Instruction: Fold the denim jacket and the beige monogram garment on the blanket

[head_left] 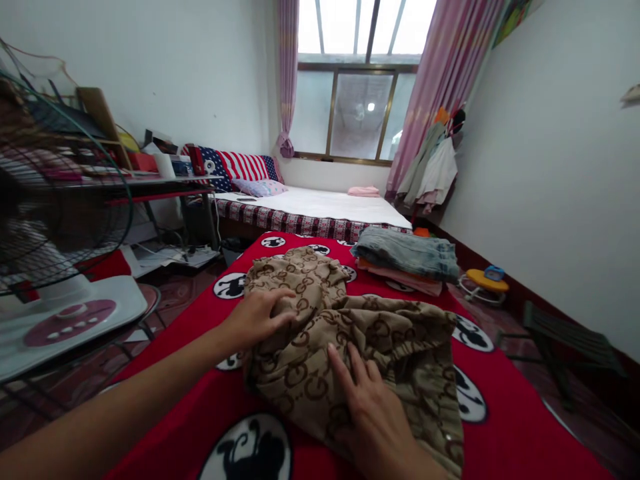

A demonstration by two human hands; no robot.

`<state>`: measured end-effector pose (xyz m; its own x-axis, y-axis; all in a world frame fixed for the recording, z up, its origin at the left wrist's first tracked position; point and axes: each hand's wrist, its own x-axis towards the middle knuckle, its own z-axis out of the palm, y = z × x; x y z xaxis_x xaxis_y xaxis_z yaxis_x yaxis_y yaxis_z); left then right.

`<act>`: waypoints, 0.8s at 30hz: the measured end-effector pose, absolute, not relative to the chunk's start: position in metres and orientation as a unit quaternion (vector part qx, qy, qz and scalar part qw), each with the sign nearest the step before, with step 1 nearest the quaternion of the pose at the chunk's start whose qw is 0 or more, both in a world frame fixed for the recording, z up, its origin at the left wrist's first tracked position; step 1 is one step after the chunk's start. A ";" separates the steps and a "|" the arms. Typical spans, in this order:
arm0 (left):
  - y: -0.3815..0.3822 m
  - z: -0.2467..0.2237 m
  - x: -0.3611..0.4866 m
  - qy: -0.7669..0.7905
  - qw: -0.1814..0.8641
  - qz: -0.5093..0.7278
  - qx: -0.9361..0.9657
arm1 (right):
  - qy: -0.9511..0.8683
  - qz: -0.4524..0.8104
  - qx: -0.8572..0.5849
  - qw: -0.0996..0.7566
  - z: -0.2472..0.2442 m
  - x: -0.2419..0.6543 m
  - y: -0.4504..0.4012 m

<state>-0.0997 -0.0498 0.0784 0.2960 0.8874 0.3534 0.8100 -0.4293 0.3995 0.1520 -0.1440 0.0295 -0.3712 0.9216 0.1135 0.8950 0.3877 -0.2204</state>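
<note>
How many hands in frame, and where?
2. The left hand is on the left side of the brown patterned garment; the right hand is on its near middle, fingers extended across the fabric. I see no others.

A home bedroom, shown by the bed (320,207), pillow (261,187) and purple curtains (425,87).

Only readable text: letter G, printed in dark brown all over the tan garment (320,321). Gs run in pairs, GG monogram style, at mixed angles; folds cut some of them. Clearest pair (315,385) is on the garment's near part. Pink button panel (95,312) on the fan base (127,293): markings too small to read. Wall poster (513,20), upper right: too blurred to read.
</note>
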 end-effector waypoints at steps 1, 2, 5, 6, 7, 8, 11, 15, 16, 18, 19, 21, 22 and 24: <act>-0.042 0.087 -0.101 0.555 0.031 0.273 0.785 | -0.821 0.036 -0.560 0.103 0.022 0.149 -0.143; -0.033 0.095 -0.101 0.574 -0.007 0.282 0.769 | -0.818 0.012 -0.567 0.101 0.016 0.147 -0.143; 0.005 0.105 -0.093 0.563 -0.069 0.302 0.767 | -0.812 -0.045 -0.572 0.110 0.004 0.140 -0.146; 0.020 0.104 -0.087 0.542 -0.064 0.292 0.786 | -0.812 -0.058 -0.571 0.110 0.002 0.138 -0.147; 0.035 0.100 -0.082 0.519 -0.045 0.268 0.810 | -0.812 -0.068 -0.570 0.109 0.000 0.137 -0.149; 0.049 0.095 -0.075 0.501 -0.016 0.231 0.834 | -0.812 -0.074 -0.569 0.106 -0.002 0.136 -0.150; 0.083 0.077 -0.057 0.480 0.060 0.092 0.870 | -0.813 -0.084 -0.566 0.103 -0.005 0.137 -0.153; 0.103 0.066 -0.033 0.447 0.039 -0.033 0.893 | -0.819 -0.093 -0.553 0.124 -0.009 0.139 -0.154; 0.104 0.066 -0.026 0.421 0.021 -0.055 0.905 | -0.818 -0.096 -0.553 0.129 -0.010 0.139 -0.154; 0.106 0.066 -0.010 0.355 -0.011 -0.090 0.930 | -0.815 -0.097 -0.555 0.138 -0.013 0.139 -0.154; 0.106 0.066 -0.002 0.322 -0.019 -0.103 0.941 | -0.814 -0.094 -0.556 0.143 -0.013 0.140 -0.155; 0.108 0.066 0.012 0.276 -0.016 -0.116 0.954 | -0.813 -0.081 -0.555 0.154 -0.014 0.141 -0.156; 0.110 0.066 0.018 0.264 -0.003 -0.117 0.957 | -0.815 -0.071 -0.553 0.160 -0.013 0.142 -0.156; 0.113 0.066 0.022 0.255 0.027 -0.113 0.960 | -0.818 -0.050 -0.546 0.174 -0.011 0.145 -0.158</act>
<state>0.0224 0.1134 0.0664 0.8450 0.4827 -0.2303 0.4950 -0.8689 -0.0047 0.1448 -0.1576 -0.0109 -0.3427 0.8760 0.3394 0.9109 0.3982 -0.1080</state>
